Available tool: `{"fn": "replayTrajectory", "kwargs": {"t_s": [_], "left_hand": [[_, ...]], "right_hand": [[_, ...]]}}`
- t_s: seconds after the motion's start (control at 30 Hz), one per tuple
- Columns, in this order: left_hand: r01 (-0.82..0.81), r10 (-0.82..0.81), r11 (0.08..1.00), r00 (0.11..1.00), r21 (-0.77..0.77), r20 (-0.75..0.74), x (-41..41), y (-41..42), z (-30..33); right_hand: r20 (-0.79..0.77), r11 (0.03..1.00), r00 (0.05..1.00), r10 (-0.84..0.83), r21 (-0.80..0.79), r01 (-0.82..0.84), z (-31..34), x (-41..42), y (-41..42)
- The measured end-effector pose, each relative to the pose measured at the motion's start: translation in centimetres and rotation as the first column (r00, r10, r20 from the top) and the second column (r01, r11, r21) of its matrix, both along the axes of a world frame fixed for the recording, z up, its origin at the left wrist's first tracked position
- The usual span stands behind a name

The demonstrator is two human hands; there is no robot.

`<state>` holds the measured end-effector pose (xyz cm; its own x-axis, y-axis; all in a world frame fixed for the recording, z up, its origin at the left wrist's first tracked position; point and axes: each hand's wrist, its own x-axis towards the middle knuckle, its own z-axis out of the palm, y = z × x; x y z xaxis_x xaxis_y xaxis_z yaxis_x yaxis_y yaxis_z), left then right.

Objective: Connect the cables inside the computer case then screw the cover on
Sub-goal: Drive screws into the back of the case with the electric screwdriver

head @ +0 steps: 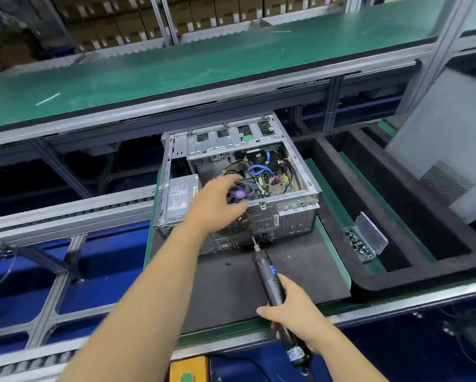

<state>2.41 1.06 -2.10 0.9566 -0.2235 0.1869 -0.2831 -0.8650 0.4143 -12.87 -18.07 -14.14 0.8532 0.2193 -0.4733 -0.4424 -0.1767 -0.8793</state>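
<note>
Computer case (261,216) lies open on the dark mat (300,271) (cover off). Your left hand (214,205) reaches over it, fingers loosely spread; your right hand (294,312) grips the electric screwdriver (272,282).

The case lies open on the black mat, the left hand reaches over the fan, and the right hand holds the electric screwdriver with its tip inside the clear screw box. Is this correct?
One detail is wrong. In the head view the electric screwdriver, gripped by the right hand, points at the rear panel of the case, not into the clear screw box, which sits apart to the right. The left hand does reach over the fan.
</note>
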Motion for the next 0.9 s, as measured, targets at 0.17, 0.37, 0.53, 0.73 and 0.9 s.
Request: {"fn": "replayTrajectory", "kwargs": {"t_s": [0.17, 0.37, 0.53, 0.73, 0.9], "left_hand": [[0.238, -0.083, 0.925, 0.888, 0.297, -0.453, 2.4, 0.7, 0.1], [0.261, -0.088, 0.916, 0.871, 0.306, -0.483, 3.1, 0.3, -0.2], [0.252, -0.084, 0.913, 0.884, 0.319, -0.460, 3.2, 0.4, -0.7], [0.238, -0.078, 0.919, 0.892, 0.315, -0.445, 3.1, 0.4, -0.6], [0.231, -0.066, 0.914, 0.896, 0.333, -0.439, 3.0, 0.4, -0.5]], "right_hand": [[0.025, 1.000, 1.000, 0.001, -0.031, 0.000, 0.0, 0.2, 0.1], [0.026, 0.999, 1.000, 0.010, -0.043, -0.009, 0.3, 0.0, 0.3], [0.041, 0.998, 0.999, -0.010, -0.055, 0.012, 0.3, 0.1, 0.1], [0.037, 0.997, 0.999, -0.021, -0.068, 0.024, 0.2, 0.2, 0.1], [0.045, 0.995, 0.999, -0.019, -0.093, 0.023, -0.1, 0.2, 0.5]]}}
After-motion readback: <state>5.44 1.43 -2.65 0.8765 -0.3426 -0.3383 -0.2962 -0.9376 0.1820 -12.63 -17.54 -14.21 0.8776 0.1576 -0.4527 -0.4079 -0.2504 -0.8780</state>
